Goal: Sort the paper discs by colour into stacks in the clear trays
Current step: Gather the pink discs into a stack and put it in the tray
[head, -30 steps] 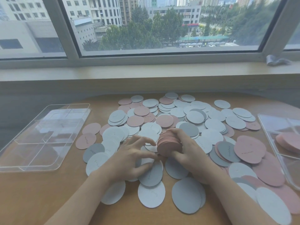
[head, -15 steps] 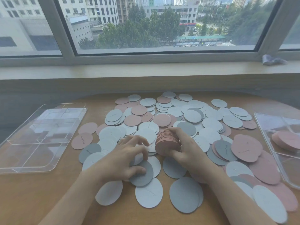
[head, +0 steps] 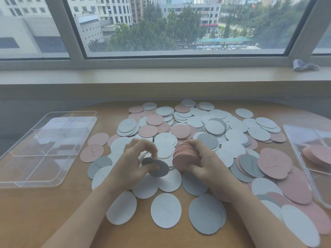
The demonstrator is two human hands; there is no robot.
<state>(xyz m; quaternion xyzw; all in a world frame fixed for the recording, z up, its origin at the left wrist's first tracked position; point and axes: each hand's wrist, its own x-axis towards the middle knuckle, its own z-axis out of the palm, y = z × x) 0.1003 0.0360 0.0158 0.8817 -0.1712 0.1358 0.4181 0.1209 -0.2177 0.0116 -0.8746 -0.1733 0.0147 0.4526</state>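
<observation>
Wooden table: left hand pinches grey disc; right hand grips pink stack

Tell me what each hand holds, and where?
Left hand pinches a grey disc by its edge; right hand grips the pink stack round its sides.

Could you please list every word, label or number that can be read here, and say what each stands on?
Nothing reads with certainty.
Pink disc left of the left hand: handwritten script, perhaps "Good luck", too blurred to confirm.
Pink disc further back: similar script, unreadable.
Other discs, grey, white and pink: faint script, too small.
Red sign on a building outside: illegible.
</observation>
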